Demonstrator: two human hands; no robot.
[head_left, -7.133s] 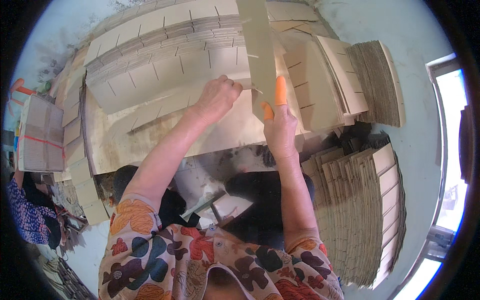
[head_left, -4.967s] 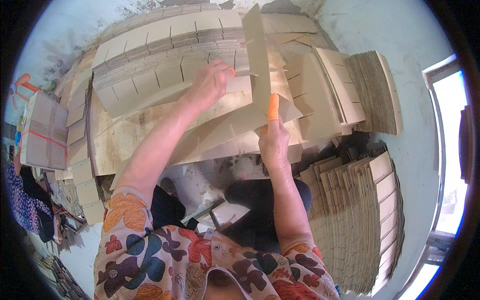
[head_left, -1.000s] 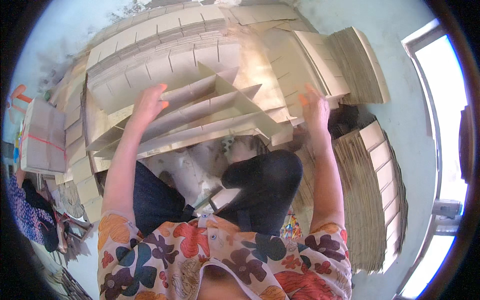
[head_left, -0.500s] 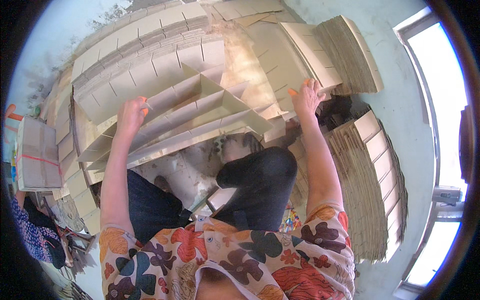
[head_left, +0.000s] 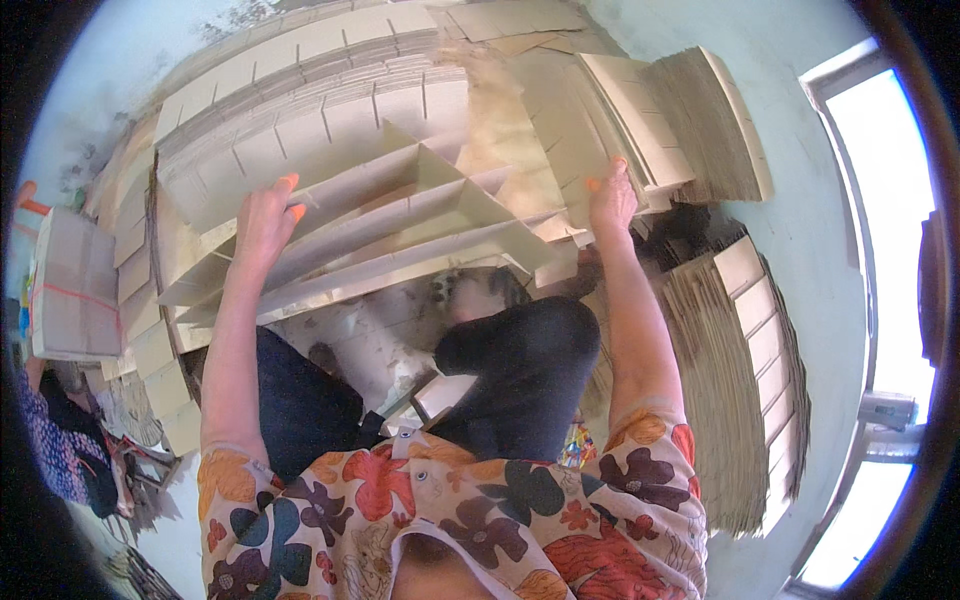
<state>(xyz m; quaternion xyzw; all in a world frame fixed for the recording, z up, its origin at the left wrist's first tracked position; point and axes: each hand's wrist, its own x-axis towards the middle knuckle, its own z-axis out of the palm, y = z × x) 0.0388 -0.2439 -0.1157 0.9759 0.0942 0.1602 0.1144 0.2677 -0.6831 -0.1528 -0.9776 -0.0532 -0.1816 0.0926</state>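
A cardboard divider grid (head_left: 390, 210), long strips slotted into crosswise ones, stands on edge before me. At its left side, my left hand (head_left: 262, 225) rests by the far long strip, its orange-covered thumb and index finger apart. Its other fingers are hidden. To the right, my right hand (head_left: 612, 203), also with orange finger covers, is closed at the near edge of a stack of slotted cardboard strips (head_left: 635, 115). The fingers press on a strip's edge; how much they have taken is hard to see.
Long stacks of slotted cardboard (head_left: 310, 125) lie beyond the grid. More stacked sheets (head_left: 720, 370) stand at my right, near a bright window (head_left: 890, 180). A white carton (head_left: 75, 290) with red strapping sits at far left, beside part of another person (head_left: 65, 445).
My left thumb and index finger have spread apart. My right hand's fingers have drawn in on the edge of the stack. The view has shifted slightly; the grid stands much as before.
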